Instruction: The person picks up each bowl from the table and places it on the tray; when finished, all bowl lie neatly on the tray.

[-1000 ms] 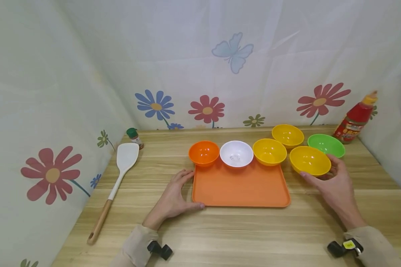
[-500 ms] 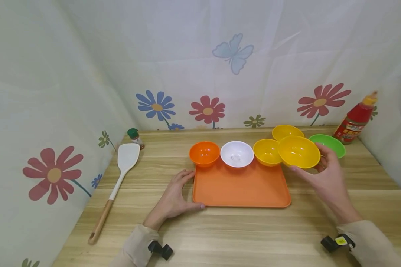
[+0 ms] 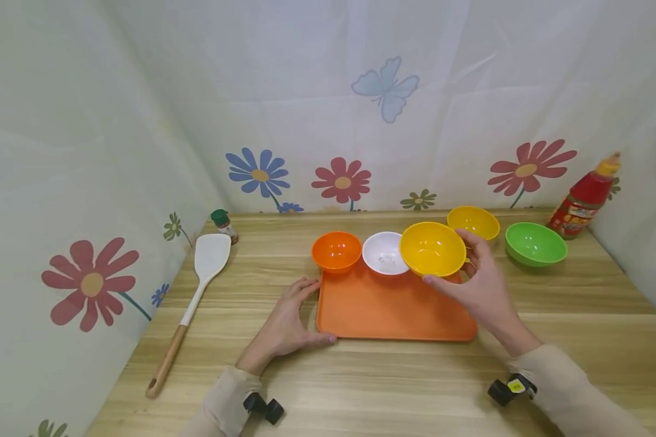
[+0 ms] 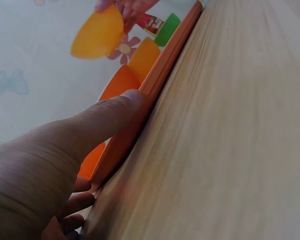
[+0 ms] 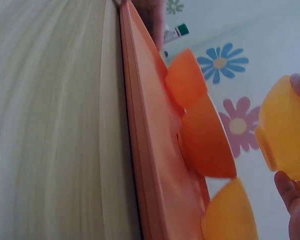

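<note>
My right hand [image 3: 481, 285] holds a yellow bowl [image 3: 433, 249] by its right side, raised above the orange tray [image 3: 393, 315]. The thumb lies low on its near side and the fingers behind. An orange bowl [image 3: 336, 252] and a white-lined bowl [image 3: 381, 258] stand along the tray's back edge, the second partly covered by the held bowl. Another yellow bowl [image 5: 232, 215] on the tray appears in the right wrist view, mostly hidden from the head view. My left hand [image 3: 284, 321] rests at the tray's near left corner, fingers spread, thumb on the front rim.
Behind the tray's right end stands a further yellow bowl [image 3: 472, 222]. To its right are a green bowl [image 3: 536, 246] and a red sauce bottle [image 3: 584, 203]. On the left lie a white spatula [image 3: 197, 297] with a wooden handle and a green-capped spice jar [image 3: 225, 226].
My right hand has lifted the yellow bowl off the table beside the green bowl and carried it left over the tray. The left hand stays at the tray corner.
</note>
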`<action>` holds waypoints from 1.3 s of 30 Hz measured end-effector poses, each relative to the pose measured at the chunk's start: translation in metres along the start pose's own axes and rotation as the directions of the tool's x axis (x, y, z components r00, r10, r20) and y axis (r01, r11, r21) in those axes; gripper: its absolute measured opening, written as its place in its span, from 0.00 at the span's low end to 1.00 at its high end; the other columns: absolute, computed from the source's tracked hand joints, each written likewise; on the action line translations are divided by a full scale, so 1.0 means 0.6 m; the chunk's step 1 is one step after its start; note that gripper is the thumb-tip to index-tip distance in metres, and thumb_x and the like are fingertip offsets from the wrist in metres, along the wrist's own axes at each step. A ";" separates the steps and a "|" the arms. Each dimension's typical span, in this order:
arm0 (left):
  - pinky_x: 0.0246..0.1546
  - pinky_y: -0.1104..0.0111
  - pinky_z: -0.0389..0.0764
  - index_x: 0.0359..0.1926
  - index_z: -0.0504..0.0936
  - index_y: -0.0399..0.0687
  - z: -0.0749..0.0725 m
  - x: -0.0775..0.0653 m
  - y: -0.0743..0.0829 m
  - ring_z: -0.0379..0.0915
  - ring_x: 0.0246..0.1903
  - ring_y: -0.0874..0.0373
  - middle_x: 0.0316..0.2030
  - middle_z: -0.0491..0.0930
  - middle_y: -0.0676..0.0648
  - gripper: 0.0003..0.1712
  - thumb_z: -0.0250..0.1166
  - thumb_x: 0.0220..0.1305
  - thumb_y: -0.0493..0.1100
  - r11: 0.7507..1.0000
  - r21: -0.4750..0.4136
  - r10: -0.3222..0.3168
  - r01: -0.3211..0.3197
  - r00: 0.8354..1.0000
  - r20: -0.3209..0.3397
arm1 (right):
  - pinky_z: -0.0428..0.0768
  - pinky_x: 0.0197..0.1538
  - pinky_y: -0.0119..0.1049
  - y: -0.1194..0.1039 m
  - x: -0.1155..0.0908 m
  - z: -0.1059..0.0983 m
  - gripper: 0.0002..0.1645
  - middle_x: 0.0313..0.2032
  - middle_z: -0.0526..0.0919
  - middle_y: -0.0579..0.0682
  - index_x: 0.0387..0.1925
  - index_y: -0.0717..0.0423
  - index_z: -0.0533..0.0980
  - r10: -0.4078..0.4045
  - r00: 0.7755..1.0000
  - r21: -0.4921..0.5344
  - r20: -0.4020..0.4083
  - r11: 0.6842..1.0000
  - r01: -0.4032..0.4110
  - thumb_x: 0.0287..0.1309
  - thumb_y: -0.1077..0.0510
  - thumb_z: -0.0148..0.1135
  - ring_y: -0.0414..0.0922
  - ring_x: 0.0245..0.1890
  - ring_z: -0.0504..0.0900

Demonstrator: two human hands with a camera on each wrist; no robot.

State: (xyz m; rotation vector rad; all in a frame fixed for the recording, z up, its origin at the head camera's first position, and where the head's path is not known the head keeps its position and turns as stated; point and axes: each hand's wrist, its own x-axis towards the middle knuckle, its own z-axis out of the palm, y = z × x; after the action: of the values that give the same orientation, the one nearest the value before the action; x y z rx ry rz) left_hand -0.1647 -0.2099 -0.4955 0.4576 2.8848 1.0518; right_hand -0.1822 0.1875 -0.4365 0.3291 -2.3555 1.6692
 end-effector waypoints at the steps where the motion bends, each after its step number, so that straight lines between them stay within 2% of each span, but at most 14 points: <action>1: 0.83 0.39 0.64 0.85 0.69 0.49 0.000 0.000 0.000 0.55 0.85 0.43 0.84 0.63 0.44 0.72 0.90 0.43 0.71 1.000 0.000 0.002 -0.002 1.000 0.000 | 0.76 0.63 0.15 -0.003 0.000 0.009 0.64 0.75 0.72 0.54 0.85 0.54 0.57 -0.007 1.000 0.009 0.008 1.000 0.007 0.56 0.58 0.89 0.49 0.67 0.76; 4: 0.83 0.39 0.64 0.84 0.69 0.48 0.000 0.000 -0.001 0.55 0.85 0.43 0.84 0.64 0.44 0.72 0.90 0.43 0.70 1.000 -0.004 0.013 -0.013 1.000 -0.005 | 0.75 0.65 0.18 -0.012 0.000 0.037 0.64 0.75 0.73 0.52 0.83 0.55 0.60 -0.022 0.999 0.030 0.029 0.999 0.021 0.54 0.58 0.91 0.50 0.68 0.76; 10: 0.82 0.38 0.63 0.84 0.70 0.48 -0.001 -0.001 0.001 0.54 0.85 0.41 0.84 0.64 0.43 0.72 0.90 0.44 0.70 1.000 -0.008 0.017 -0.018 1.000 -0.005 | 0.71 0.77 0.28 -0.028 -0.005 0.087 0.65 0.77 0.72 0.50 0.83 0.55 0.61 -0.021 0.993 0.052 0.115 0.999 0.015 0.53 0.52 0.92 0.51 0.75 0.74; 14: 0.82 0.38 0.64 0.84 0.70 0.48 0.000 0.000 0.001 0.55 0.85 0.41 0.84 0.64 0.42 0.71 0.91 0.44 0.69 1.000 -0.002 0.014 -0.014 1.000 -0.003 | 0.76 0.76 0.33 -0.035 -0.011 0.118 0.65 0.75 0.74 0.48 0.83 0.53 0.63 -0.035 0.986 0.066 0.162 0.998 0.024 0.50 0.51 0.93 0.50 0.72 0.78; 21: 0.82 0.37 0.64 0.85 0.69 0.50 0.001 0.001 0.001 0.53 0.86 0.44 0.85 0.62 0.45 0.71 0.90 0.44 0.69 1.000 0.006 -0.015 0.015 1.000 0.009 | 0.75 0.79 0.55 -0.036 -0.020 0.165 0.64 0.74 0.77 0.48 0.82 0.48 0.63 -0.006 0.970 0.098 0.244 0.995 -0.018 0.50 0.48 0.93 0.51 0.73 0.79; 29: 0.83 0.33 0.59 0.83 0.71 0.52 0.001 0.000 0.000 0.51 0.87 0.43 0.85 0.62 0.45 0.69 0.90 0.44 0.70 1.000 -0.009 -0.023 0.023 1.000 0.006 | 0.75 0.79 0.54 -0.024 -0.025 0.197 0.63 0.75 0.77 0.47 0.81 0.47 0.64 0.005 0.944 0.129 0.329 0.990 -0.050 0.51 0.47 0.92 0.50 0.74 0.79; 33: 0.83 0.33 0.58 0.83 0.71 0.52 0.002 0.000 -0.001 0.50 0.87 0.43 0.85 0.62 0.45 0.69 0.90 0.44 0.70 1.000 -0.015 -0.025 0.026 1.000 0.006 | 0.73 0.80 0.55 -0.016 -0.030 0.206 0.63 0.75 0.77 0.47 0.81 0.47 0.64 0.014 0.931 0.102 0.364 0.993 -0.055 0.50 0.46 0.92 0.50 0.75 0.78; 39: 0.83 0.33 0.58 0.83 0.72 0.53 0.003 0.001 -0.001 0.50 0.87 0.45 0.84 0.65 0.48 0.68 0.91 0.44 0.68 0.999 -0.027 -0.018 0.018 1.000 0.003 | 0.76 0.79 0.56 -0.009 -0.034 0.217 0.62 0.72 0.77 0.48 0.80 0.48 0.66 0.016 0.916 0.079 0.401 0.996 -0.052 0.50 0.46 0.92 0.52 0.72 0.80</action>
State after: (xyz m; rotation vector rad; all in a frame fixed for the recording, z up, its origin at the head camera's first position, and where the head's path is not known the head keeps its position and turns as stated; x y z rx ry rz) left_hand -0.1654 -0.2091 -0.4973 0.4308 2.8628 1.0852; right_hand -0.1692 0.0636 -0.4803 0.7137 -2.5817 1.8752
